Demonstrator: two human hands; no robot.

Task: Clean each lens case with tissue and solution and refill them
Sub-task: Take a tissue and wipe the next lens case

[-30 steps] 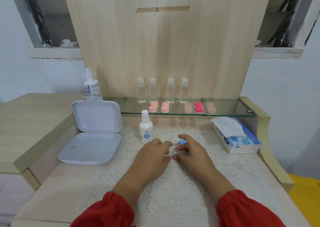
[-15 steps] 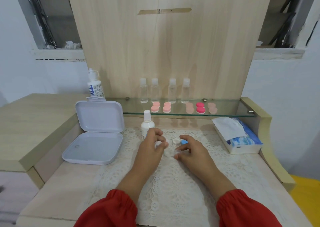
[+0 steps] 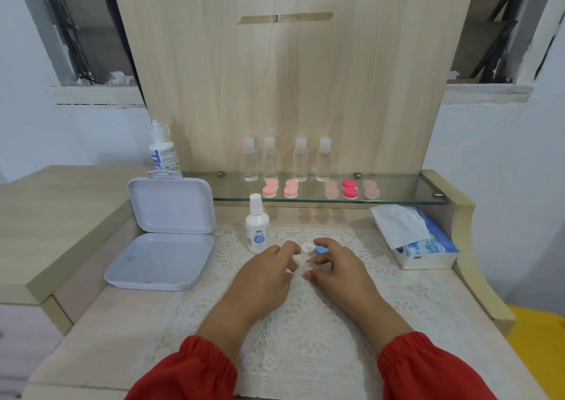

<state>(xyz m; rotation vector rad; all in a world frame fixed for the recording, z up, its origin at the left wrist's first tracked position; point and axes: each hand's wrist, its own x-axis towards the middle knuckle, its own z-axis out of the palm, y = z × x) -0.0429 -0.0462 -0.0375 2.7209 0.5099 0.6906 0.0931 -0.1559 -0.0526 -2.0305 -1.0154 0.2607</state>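
Observation:
A small clear lens case (image 3: 301, 267) lies on the lace mat (image 3: 305, 323) between my hands. My left hand (image 3: 269, 272) pinches its left end with curled fingers. From the other side, my right hand (image 3: 339, 265) pinches its right end between thumb and forefinger. A white cap (image 3: 307, 248) and a blue cap (image 3: 321, 250) lie loose just behind the case. The white solution bottle (image 3: 257, 230) stands upright behind my left hand. At the right stands the tissue box (image 3: 428, 247), with one tissue sticking up.
An open white plastic box (image 3: 165, 240) lies at the left. The glass shelf (image 3: 397, 196) behind holds several clear bottles (image 3: 287, 161) and several pink lens cases (image 3: 321, 189). A larger bottle (image 3: 162, 150) stands at the back left. A raised wooden ledge borders the desk's right side.
My left hand rose towards the solution bottle half a second ago and has come back down to the lens case. My right hand has stayed at the case.

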